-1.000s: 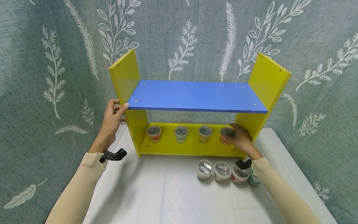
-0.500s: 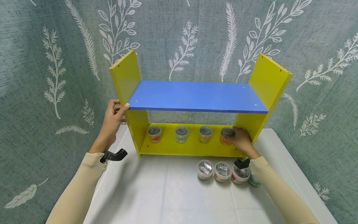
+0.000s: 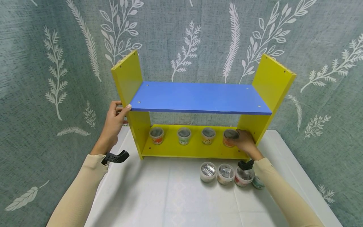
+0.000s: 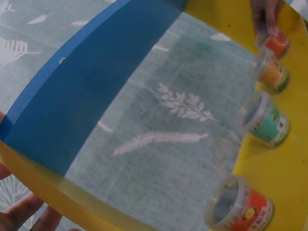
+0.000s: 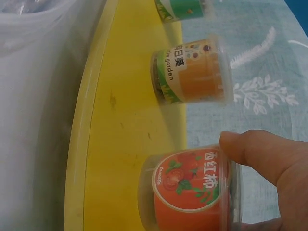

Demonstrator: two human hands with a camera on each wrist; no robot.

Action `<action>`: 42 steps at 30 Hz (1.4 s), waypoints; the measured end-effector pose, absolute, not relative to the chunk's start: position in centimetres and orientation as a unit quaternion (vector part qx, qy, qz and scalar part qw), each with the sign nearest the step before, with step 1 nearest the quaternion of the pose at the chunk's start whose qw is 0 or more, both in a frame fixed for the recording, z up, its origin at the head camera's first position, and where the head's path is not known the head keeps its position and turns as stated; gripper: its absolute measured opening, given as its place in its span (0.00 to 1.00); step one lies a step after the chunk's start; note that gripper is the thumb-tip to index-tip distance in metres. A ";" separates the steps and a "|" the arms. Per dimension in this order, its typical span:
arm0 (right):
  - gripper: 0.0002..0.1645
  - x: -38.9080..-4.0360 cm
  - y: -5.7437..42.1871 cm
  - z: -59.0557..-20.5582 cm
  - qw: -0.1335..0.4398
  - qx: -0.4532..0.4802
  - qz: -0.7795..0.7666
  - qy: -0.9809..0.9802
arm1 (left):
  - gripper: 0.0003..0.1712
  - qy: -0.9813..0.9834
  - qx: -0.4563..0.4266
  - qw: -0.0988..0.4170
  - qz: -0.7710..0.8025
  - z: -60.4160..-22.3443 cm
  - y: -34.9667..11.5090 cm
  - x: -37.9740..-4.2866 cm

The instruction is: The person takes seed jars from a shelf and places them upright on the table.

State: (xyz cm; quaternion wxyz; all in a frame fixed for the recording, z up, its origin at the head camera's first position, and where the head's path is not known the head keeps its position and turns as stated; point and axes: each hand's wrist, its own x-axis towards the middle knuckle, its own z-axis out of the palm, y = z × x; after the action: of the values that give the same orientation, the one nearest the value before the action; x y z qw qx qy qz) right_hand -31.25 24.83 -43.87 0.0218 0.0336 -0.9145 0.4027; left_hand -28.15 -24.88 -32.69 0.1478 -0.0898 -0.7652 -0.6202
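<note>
My left hand grips the left yellow side panel of a small shelf unit. Its thumb lies at the corner of the blue shelf board, the other fingers behind the panel. On the yellow bottom board, my right hand holds a clear lidded cup with a red tomato label, the rightmost in a row. In the right wrist view the thumb presses at its lid rim. Left of it stand an orange-labelled cup, a green-labelled cup and a red-and-orange-labelled cup.
Several more lidded cups stand on the white table in front of the unit, among them a white-rimmed cup and a green cup partly behind my right sleeve. A leaf-patterned curtain hangs behind. The right yellow panel rises beside my right hand.
My right hand's fingers have lowered and drawn back slightly at the tomato cup, which stays in the same place. My left hand keeps its hold on the panel.
</note>
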 end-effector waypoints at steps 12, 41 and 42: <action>0.30 -31.0 25.3 -44.2 0.037 0.015 0.415 -0.909 | 0.29 -0.767 -0.093 0.150 -0.617 -32.3 -24.2 -28.2; 0.29 -28.2 23.5 -41.4 0.066 0.116 0.409 -0.903 | 0.27 -0.776 -0.076 0.141 -0.610 -32.4 -25.0 -28.1; 0.29 -28.0 23.3 -41.2 0.066 0.118 0.409 -0.903 | 0.27 -0.776 -0.077 0.142 -0.610 -32.4 -25.0 -28.0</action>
State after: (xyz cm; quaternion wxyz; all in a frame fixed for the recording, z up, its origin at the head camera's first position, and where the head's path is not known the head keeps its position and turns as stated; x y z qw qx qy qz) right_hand -28.01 23.30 -41.17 0.0663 0.1179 -0.9025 0.4088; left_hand -28.04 -25.04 -32.37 0.1423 -0.0765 -0.7761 -0.6095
